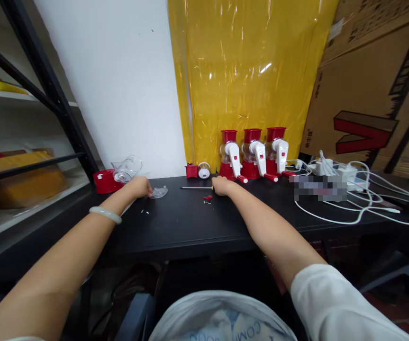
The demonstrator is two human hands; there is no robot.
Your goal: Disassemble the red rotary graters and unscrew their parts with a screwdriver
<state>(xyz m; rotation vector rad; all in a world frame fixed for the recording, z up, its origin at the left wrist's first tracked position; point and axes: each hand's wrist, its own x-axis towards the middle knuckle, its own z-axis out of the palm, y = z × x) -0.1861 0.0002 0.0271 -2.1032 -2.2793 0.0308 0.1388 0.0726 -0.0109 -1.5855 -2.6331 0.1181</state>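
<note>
My left hand (142,186) pinches the edge of a flat, rounded transparent plastic piece (159,192) on the black table. My right hand (220,185) is closed around the handle of a screwdriver (196,188); its thin metal shaft points left, and most of the handle is hidden. Just in front of that hand lie a small red part (207,197) and a few tiny screws (207,202). Two small white bits (145,212) rest in front of my left hand. Behind it are a red base (106,182) and a transparent housing (129,166).
Three red-and-white hand-cranked rotary graters (252,154) stand at the back right. A red hopper part (191,171) and a white-ended drum (204,170) sit at the back middle. White cables (359,199) tangle at right, beside a large cardboard box (360,94). Shelving (30,175) is at left.
</note>
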